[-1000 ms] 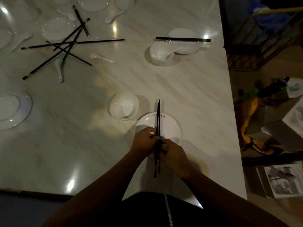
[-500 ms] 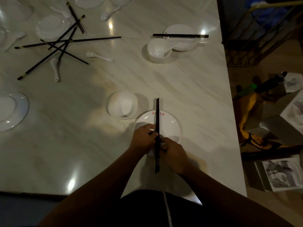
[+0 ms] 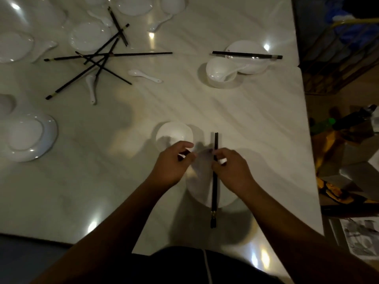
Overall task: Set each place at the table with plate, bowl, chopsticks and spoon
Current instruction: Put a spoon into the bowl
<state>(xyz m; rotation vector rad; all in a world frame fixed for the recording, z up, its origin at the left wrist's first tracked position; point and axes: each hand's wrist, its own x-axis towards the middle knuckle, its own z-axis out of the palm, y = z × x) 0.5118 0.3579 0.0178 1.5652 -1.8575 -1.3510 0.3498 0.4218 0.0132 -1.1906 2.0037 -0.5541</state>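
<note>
A pair of black chopsticks (image 3: pixel 214 187) lies lengthwise across a white plate (image 3: pixel 202 193) at the near table edge, its near end sticking out past the rim. My right hand (image 3: pixel 232 171) pinches the pair near its middle. My left hand (image 3: pixel 174 161) hovers just left of it, fingers loosely apart and holding nothing, partly over a white bowl (image 3: pixel 174 133) that stands at the plate's far left. A spoon in that bowl is not discernible.
A far place has a plate (image 3: pixel 249 48), a bowl with a spoon (image 3: pixel 220 73) and chopsticks (image 3: pixel 246 55). Loose chopsticks (image 3: pixel 96 58), spoons (image 3: pixel 144 75) and plates (image 3: pixel 48 138) lie at left. The table edge and floor clutter (image 3: pixel 344 144) are at right.
My left hand has let go of the chopsticks and moved left toward the bowl. The chopsticks stay lengthwise on the plate under my right hand. My view has moved closer.
</note>
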